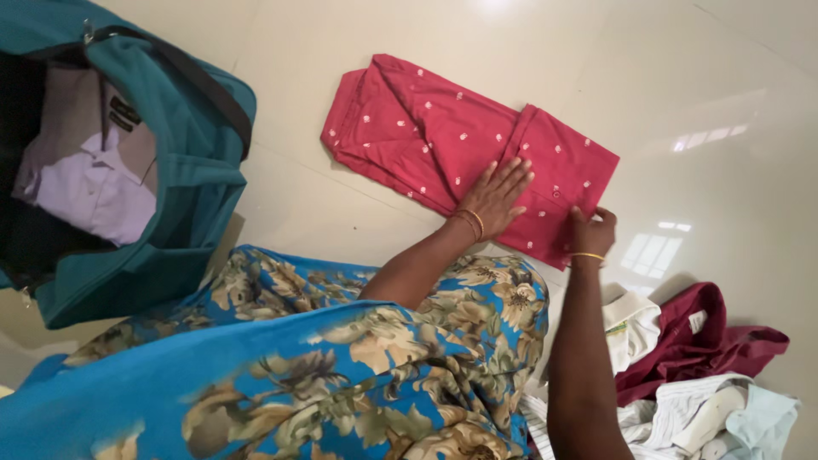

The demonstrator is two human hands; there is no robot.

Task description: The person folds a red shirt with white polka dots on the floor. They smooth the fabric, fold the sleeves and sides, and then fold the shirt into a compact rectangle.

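The red dotted shirt (452, 145) lies slantwise from upper left to centre right; the left hand (497, 198) is pressed flat and open on it; its lower-right edge is pinched by the right hand (591, 232).

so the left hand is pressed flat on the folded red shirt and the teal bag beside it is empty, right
Not quite. The head view shows the left hand flat on the folded red shirt, but the teal bag is not empty: a folded light lilac shirt lies inside it.
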